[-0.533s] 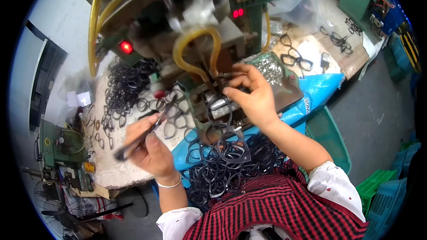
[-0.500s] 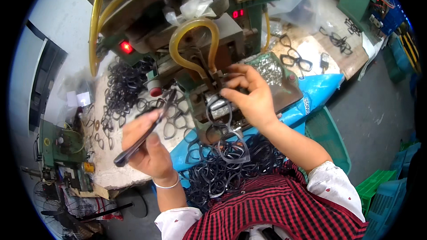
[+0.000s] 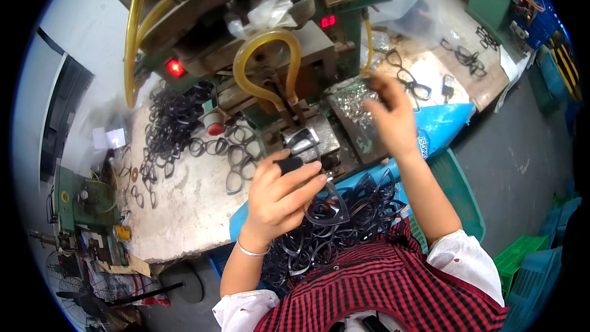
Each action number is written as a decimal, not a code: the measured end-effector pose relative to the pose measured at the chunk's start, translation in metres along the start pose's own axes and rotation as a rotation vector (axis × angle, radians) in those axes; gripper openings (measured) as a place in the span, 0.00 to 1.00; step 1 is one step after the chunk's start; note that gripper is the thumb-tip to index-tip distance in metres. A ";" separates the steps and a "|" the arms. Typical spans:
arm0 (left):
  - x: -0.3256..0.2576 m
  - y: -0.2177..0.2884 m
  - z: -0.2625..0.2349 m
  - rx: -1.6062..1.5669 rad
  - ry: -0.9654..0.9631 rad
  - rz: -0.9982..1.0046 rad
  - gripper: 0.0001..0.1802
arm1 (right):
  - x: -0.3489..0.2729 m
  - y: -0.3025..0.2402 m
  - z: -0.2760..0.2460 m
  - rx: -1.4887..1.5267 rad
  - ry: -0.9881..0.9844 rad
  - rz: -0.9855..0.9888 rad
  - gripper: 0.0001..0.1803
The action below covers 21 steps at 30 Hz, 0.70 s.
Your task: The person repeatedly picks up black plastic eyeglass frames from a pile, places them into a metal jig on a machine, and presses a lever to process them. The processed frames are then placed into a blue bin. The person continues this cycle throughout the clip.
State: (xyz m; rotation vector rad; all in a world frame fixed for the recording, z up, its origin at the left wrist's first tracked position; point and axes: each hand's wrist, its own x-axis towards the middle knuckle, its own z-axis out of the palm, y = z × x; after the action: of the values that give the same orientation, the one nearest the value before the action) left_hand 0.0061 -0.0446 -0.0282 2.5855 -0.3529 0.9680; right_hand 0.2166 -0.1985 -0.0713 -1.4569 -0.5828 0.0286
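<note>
Left hand (image 3: 279, 200) clenched around a black eyeglass frame (image 3: 324, 209) and a dark tool handle (image 3: 287, 165), just near the green press machine (image 3: 270, 55). Right hand (image 3: 390, 117) far right, over the tray of small metal parts (image 3: 355, 103); grip unclear, blurred. Heap of black frames (image 3: 359, 200) below.

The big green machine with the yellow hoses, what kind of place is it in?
Probably a small workshop that makes eyeglass frames. The big green machine stands on a worn bench, black plastic eyeglass frames lie piled about it, and the left hand holds one such frame.
</note>
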 end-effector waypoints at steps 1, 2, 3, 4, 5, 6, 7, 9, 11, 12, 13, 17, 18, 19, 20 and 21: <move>0.000 0.000 0.001 -0.004 0.001 -0.004 0.18 | 0.005 0.025 -0.014 -0.047 0.115 -0.020 0.27; 0.000 0.000 0.001 -0.011 -0.001 -0.010 0.18 | 0.008 0.052 -0.032 -0.127 0.148 0.010 0.27; 0.000 -0.001 0.002 -0.014 0.000 -0.016 0.18 | 0.005 0.057 -0.037 -0.221 0.161 0.011 0.24; -0.001 -0.001 0.001 -0.026 0.002 -0.025 0.17 | -0.006 0.058 -0.041 -0.309 0.148 -0.006 0.20; -0.002 -0.002 0.001 -0.038 -0.002 -0.030 0.17 | -0.019 0.053 -0.042 -0.395 0.130 -0.018 0.17; -0.001 -0.004 0.001 -0.049 -0.005 -0.035 0.17 | -0.025 0.049 -0.042 -0.529 0.063 -0.067 0.13; -0.002 -0.004 0.001 -0.059 -0.007 -0.041 0.17 | -0.029 0.048 -0.041 -0.661 -0.007 -0.118 0.10; -0.002 -0.004 -0.001 -0.072 -0.007 -0.047 0.17 | -0.030 0.052 -0.036 -0.831 -0.017 -0.199 0.08; -0.006 -0.002 0.002 -0.072 0.008 -0.063 0.16 | -0.033 0.047 -0.025 -0.945 -0.012 -0.183 0.08; -0.010 0.000 0.005 -0.078 0.038 -0.077 0.17 | -0.031 0.048 -0.020 -0.991 -0.011 -0.195 0.06; -0.018 0.004 0.005 -0.094 0.010 -0.113 0.19 | -0.030 0.048 -0.017 -1.043 -0.013 -0.177 0.06; -0.049 0.028 0.001 -0.297 0.107 -0.201 0.23 | -0.033 0.051 -0.020 -1.016 -0.004 -0.172 0.06; -0.058 0.027 -0.005 -0.136 0.167 -0.160 0.21 | -0.037 0.052 -0.025 -0.969 0.037 -0.137 0.05; -0.066 0.021 -0.016 0.023 0.225 -0.116 0.19 | -0.039 0.051 -0.029 -0.916 0.054 -0.079 0.05; -0.077 0.013 -0.024 0.146 0.352 -0.261 0.15 | -0.041 0.048 -0.032 -0.864 0.068 -0.032 0.05; -0.085 0.000 -0.030 0.270 0.481 -0.395 0.12 | -0.041 0.045 -0.035 -0.812 0.095 0.005 0.05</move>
State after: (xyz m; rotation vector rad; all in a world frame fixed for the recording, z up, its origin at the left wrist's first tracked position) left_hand -0.0739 -0.0232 -0.0645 2.3914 0.4236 1.5015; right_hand 0.2098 -0.2392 -0.1280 -2.2295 -0.5352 -0.3040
